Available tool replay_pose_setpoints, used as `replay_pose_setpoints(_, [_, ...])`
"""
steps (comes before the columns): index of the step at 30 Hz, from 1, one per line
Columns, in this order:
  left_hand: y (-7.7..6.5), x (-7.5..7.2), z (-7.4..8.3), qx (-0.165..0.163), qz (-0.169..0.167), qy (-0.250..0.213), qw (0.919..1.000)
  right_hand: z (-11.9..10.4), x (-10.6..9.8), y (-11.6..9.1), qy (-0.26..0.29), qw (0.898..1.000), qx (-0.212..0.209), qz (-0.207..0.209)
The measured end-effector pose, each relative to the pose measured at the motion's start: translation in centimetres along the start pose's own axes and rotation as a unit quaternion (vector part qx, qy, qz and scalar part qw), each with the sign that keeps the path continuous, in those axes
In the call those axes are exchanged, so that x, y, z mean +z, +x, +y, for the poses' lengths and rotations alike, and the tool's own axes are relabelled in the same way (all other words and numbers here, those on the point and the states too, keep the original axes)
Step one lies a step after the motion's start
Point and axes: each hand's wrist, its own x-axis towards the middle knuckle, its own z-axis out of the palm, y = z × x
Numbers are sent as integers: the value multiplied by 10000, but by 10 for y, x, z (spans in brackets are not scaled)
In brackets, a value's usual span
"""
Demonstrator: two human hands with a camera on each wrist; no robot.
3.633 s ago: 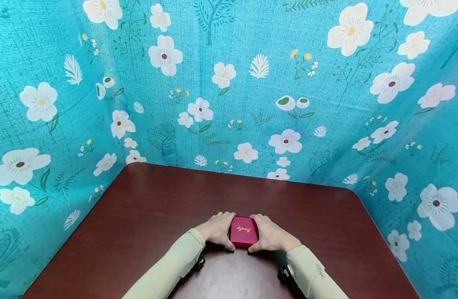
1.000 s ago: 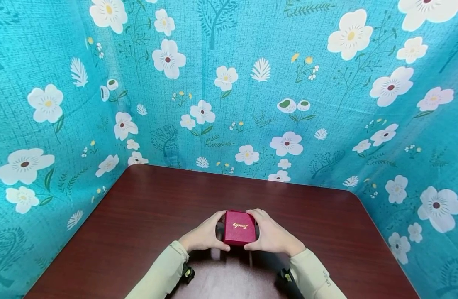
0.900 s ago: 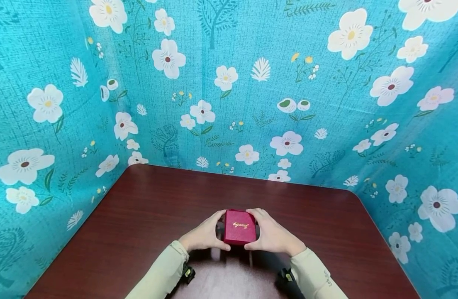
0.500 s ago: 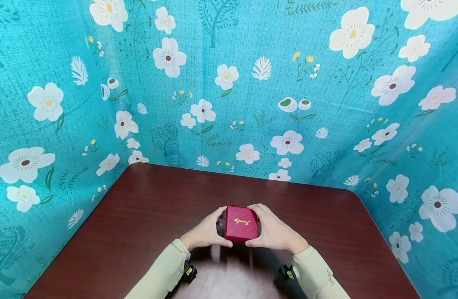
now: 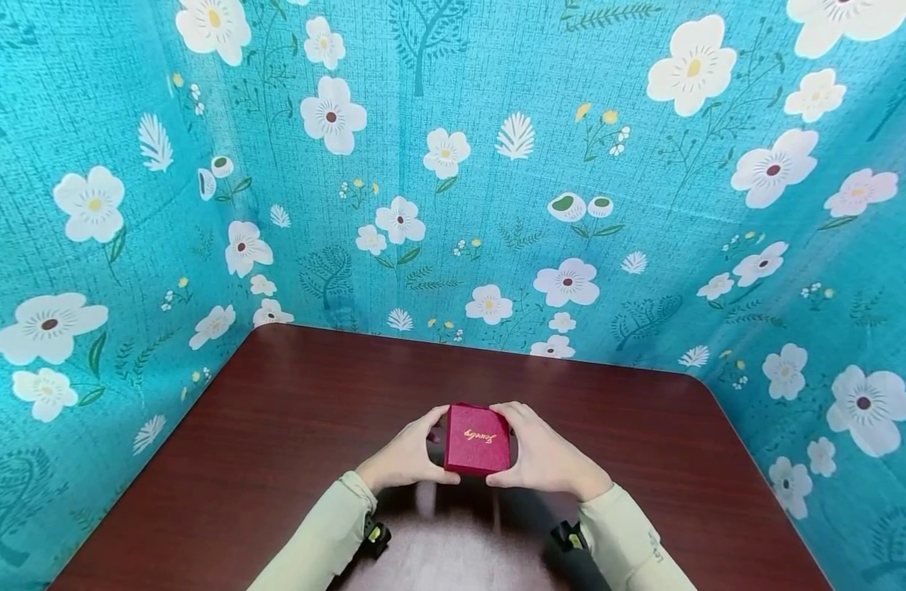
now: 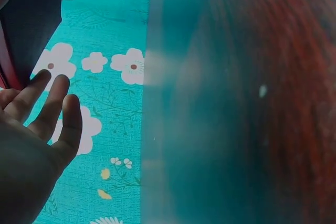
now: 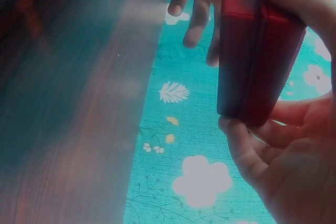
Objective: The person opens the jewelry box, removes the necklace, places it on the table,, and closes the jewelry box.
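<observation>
A red jewelry box [image 5: 478, 440] with gold "Jewelry" lettering, upside down in the head view, is held above the table between both hands. The left hand [image 5: 404, 456] grips its left side with thumb and index finger. In the left wrist view, that hand's other fingers [image 6: 71, 121] spread away from the box's dark underside [image 6: 34, 19]. On the opposite side the right hand [image 5: 547, 456] grips the box, thumb at the near edge and fingertips at the far one. The right wrist view shows the box's side [image 7: 252, 66] with its lid seam closed.
The dark red-brown table [image 5: 313, 402] reflects the hands on its glossy surface. A turquoise flowered cloth [image 5: 453, 205] hangs behind it and along both sides. Black camera mounts [image 5: 375, 538] are strapped at the wrists.
Since the earliest frame both hands have raised the box off the table. Over the last second it has shifted slightly up and right in the head view, both grips unchanged.
</observation>
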Motion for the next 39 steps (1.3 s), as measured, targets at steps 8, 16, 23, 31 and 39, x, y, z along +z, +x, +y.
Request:
replay_pose_setpoints(8, [1, -1, 2, 0, 11, 30, 10000, 3, 4, 0, 275, 9995, -63, 112])
replay_pose_setpoints(16, [1, -2, 2, 34, 58, 77, 9999, 1, 3, 0, 172, 9997, -42, 154])
replay_pose_setpoints(23, [1, -3, 0, -20, 37, -57, 10000, 0, 2, 1, 59, 9999, 83, 103])
replay_pose_setpoints(31, [0, -3, 0, -20, 1, -290, 9996, -3, -1, 2, 91, 9998, 174, -42])
replay_pose_setpoints(39, [-1, -2, 2, -78, -185, -728, 9971, -2, 1, 2, 62, 9999, 115, 19])
